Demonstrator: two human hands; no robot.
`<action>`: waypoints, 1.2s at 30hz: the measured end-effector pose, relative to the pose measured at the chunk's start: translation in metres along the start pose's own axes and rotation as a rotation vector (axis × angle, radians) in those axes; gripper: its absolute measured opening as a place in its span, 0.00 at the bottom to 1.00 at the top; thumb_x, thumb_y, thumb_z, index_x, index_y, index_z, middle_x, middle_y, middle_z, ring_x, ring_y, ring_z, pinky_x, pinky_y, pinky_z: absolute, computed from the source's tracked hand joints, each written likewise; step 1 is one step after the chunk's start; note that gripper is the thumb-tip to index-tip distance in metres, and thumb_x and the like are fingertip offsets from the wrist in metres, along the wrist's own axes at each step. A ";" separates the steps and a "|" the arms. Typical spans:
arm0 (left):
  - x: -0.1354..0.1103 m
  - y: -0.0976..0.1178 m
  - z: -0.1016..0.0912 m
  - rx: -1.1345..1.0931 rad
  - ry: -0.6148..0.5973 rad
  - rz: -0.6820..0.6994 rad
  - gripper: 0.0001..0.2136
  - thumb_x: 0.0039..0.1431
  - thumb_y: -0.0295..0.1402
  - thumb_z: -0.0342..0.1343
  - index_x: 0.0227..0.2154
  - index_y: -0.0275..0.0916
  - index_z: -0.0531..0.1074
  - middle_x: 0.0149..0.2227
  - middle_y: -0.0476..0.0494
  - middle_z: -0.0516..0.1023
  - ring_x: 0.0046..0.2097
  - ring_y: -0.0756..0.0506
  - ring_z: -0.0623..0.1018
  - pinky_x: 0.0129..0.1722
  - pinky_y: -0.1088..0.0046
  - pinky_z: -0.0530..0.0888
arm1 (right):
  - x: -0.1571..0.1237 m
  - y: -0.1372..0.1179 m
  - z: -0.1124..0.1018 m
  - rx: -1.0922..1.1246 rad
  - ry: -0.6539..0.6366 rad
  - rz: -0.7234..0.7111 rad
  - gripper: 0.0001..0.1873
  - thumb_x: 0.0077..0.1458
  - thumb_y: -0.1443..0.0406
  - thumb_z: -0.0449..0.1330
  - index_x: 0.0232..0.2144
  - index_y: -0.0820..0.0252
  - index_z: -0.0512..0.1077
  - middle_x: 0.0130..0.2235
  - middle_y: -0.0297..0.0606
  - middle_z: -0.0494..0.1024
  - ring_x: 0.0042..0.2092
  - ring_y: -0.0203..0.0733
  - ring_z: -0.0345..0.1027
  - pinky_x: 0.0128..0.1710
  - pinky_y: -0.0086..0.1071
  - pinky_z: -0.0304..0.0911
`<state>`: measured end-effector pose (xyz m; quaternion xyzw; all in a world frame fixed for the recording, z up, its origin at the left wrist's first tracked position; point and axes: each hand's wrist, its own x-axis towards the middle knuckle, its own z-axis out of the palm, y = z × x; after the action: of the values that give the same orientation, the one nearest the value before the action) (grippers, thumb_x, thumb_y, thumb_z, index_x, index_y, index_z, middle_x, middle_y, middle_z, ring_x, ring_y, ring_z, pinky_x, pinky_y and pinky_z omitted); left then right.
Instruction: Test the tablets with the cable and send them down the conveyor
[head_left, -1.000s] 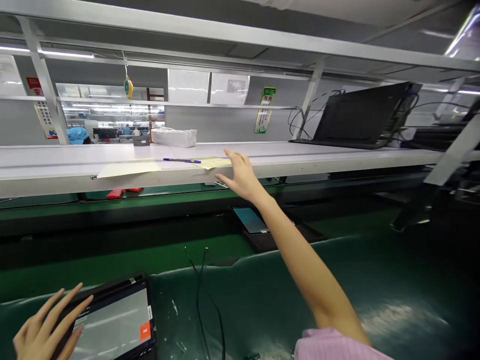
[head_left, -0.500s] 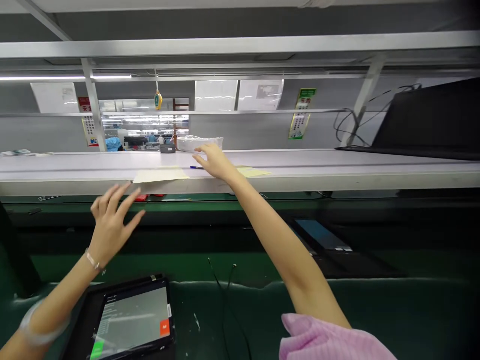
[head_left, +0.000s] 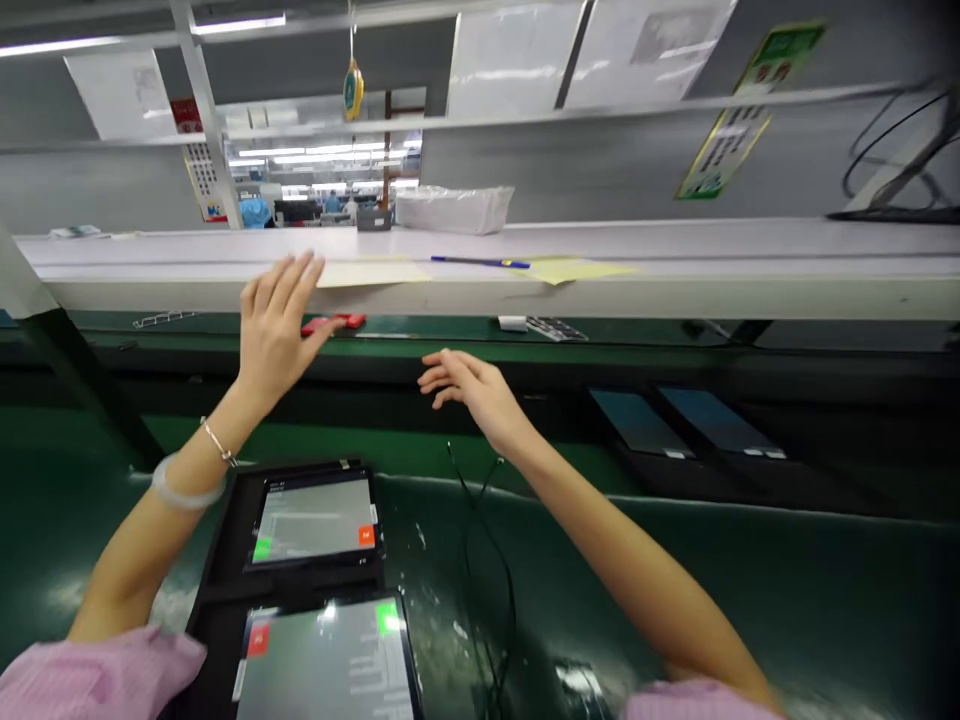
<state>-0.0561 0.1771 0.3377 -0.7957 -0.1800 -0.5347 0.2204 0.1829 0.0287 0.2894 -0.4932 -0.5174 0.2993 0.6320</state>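
Pink sleeves point(head_left: 105, 675) at bottom L & R corners. Front tablet point(head_left: 322, 655) lies face up at bottom edge, partly cut off, w/ red square upper L & green one upper R on screen. Just beyond it, rear tablet point(head_left: 315, 520), also lit, green square lower L, orange-red lower R. Both sit w/ a black tray point(head_left: 221, 590) showing along their L side. To their R, two thin black cables point(head_left: 511, 590) cross on the dark green mat point(head_left: 810, 580).

R hand point(head_left: 476, 395) is in the air past the cable tips, fingers loosely bent, nothing visible in its grasp. L hand point(head_left: 274, 335), w/ bracelet point(head_left: 219, 443) & pale band point(head_left: 184, 490) on its arm, is raised flat-ish: fingers slightly apart, thumb out, nothing held. Its fingertips overlap L end of the cream sheet point(head_left: 375, 272); can't tell if touching.

Far R, two more tablets point(head_left: 641, 423) lie side by side, screens bluish. Red items point(head_left: 352, 321) sit under the white shelf point(head_left: 750, 295), partly behind L thumb. Up on shelf: cream sheet at front edge, then blue pen point(head_left: 480, 262), its R end by yellow paper point(head_left: 577, 270). Farther back, small dark box point(head_left: 374, 219) next to plastic-wrapped white pkg point(head_left: 454, 210). Bkgd: green-topped poster point(head_left: 731, 150) on gray wall, window point(head_left: 322, 155) to a lit room.
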 end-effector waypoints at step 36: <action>-0.147 0.181 -0.023 -1.325 -1.377 -0.806 0.36 0.59 0.38 0.62 0.67 0.49 0.52 0.51 0.40 0.79 0.47 0.39 0.80 0.44 0.62 0.77 | -0.161 0.058 -0.084 -0.030 -0.514 0.784 0.20 0.51 0.56 0.71 0.44 0.60 0.78 0.39 0.41 0.84 0.33 0.45 0.76 0.26 0.31 0.65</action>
<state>-0.0326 0.0060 0.1802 -0.7715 -0.1897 0.0098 -0.6072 0.2244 -0.1212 0.1790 -0.5705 -0.4361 0.6203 0.3156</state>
